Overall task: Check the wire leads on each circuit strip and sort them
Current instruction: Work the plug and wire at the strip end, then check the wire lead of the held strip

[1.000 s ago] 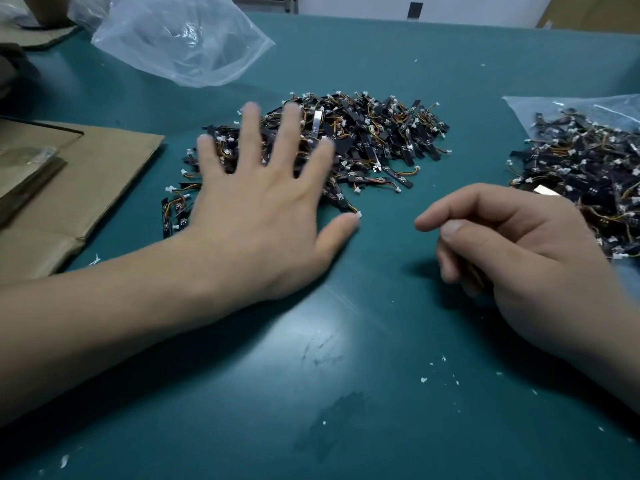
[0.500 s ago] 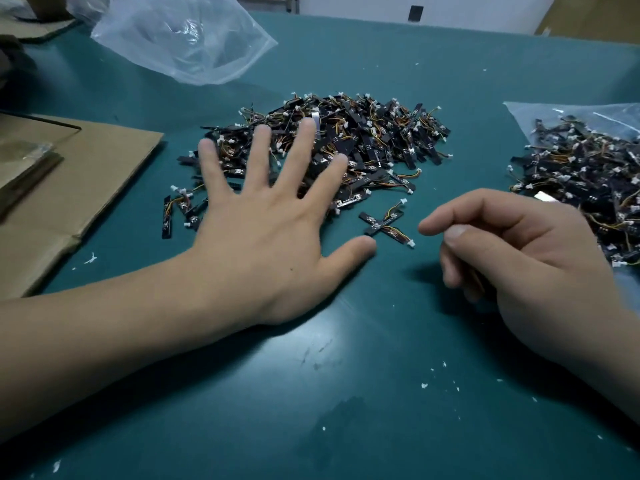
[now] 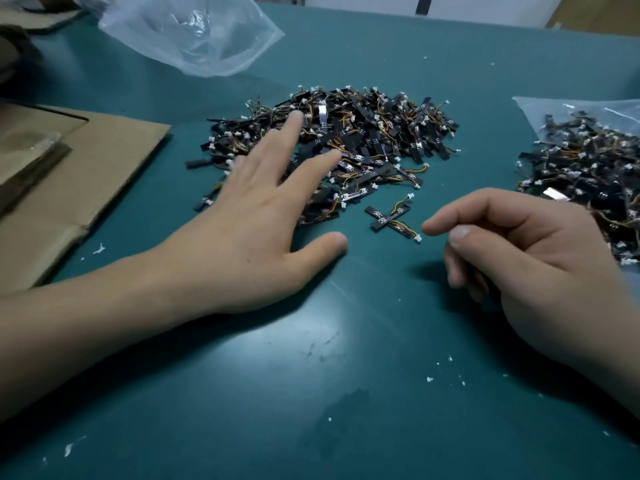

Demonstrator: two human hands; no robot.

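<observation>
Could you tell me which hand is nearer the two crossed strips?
Right. The right hand sits just right of the crossed strips; the left hand lies farther off on their left.

Brightness: dim, cool and fairly even over the green table (image 3: 381, 410).
Glare: a soft pale sheen lay on the table between the wrists; the clear bag (image 3: 194, 32) caught white highlights.
Shadows: soft and dark, pooled beneath the left hand (image 3: 249, 237) and right hand (image 3: 526, 258).
Blur: the left hand's fingers (image 3: 294, 126) were smeared; the cardboard (image 3: 104, 174) was soft.
Distortion: edges bowed, forearms stretched.
</observation>
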